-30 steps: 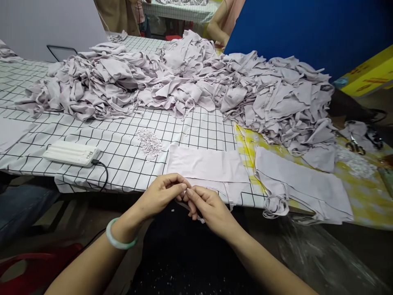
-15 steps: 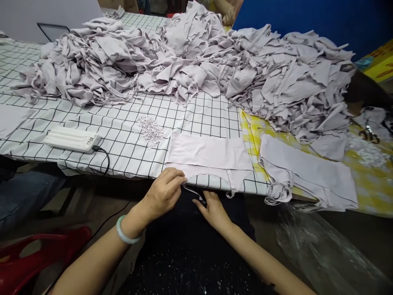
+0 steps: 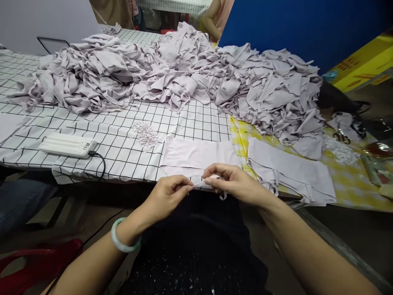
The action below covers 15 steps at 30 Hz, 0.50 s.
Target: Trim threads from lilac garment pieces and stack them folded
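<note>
The right hand was down at the table's near edge half a second ago, apart from the left; now it is up beside the left hand, with a thin pale strap drawn across the small gap between them. The left grip is pinched together on the strap's end; the right grip is curled closed around a small whitish object, too blurred to identify, and whether it also clamps the strap I cannot tell. The folded pale lilac camisole lies flat at the near edge of the gridded table, just beyond the hands, where it also lay a moment ago. With both hands brought together at the strap, the work now seems to centre on that narrow piece rather than the body of the garment. A little heap of fabric snippets lies left of the camisole, and a folded stack of similar garments rests to its right on yellow checked cloth.
</note>
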Tool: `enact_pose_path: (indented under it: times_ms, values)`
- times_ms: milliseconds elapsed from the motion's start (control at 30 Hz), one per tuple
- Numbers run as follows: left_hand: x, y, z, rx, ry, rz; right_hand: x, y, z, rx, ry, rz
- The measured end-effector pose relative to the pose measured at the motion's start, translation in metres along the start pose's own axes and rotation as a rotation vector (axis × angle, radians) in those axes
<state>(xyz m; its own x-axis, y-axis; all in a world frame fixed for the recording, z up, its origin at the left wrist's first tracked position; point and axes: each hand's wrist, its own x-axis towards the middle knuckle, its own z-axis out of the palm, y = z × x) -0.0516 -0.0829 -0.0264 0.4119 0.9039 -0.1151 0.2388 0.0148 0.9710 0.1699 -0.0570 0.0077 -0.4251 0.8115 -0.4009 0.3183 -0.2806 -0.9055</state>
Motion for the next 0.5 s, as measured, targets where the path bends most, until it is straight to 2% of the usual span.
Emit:
enact_pose_path:
  times_ms: [100, 167, 233, 300, 400, 433, 500]
  values:
    - [0.006, 0.005, -0.005, 0.01, 0.002, -0.032, 0.011, -0.011, -0.008, -0.014, -0.011, -0.102]
    - [0.01, 0.007, -0.003, -0.079, -0.018, -0.036, 0.014, -0.015, -0.004, -0.076, -0.085, -0.191]
    - [0.014, 0.009, -0.001, -0.187, -0.025, -0.052, 0.015, -0.015, 0.003, -0.127, -0.104, -0.243]
    - [0.017, 0.01, 0.002, -0.246, 0.0, -0.077, 0.014, -0.009, 0.01, -0.134, 0.025, -0.244]
    - [0.018, 0.008, 0.007, -0.3, 0.075, -0.101, 0.01, 0.011, 0.019, -0.014, 0.353, -0.152]
    - [0.017, 0.006, 0.009, -0.326, 0.104, -0.099, 0.009, 0.018, 0.023, 0.074, 0.395, -0.109]
    - [0.014, 0.002, 0.015, -0.37, 0.147, -0.098, 0.006, 0.029, 0.034, 0.298, 0.343, -0.04]
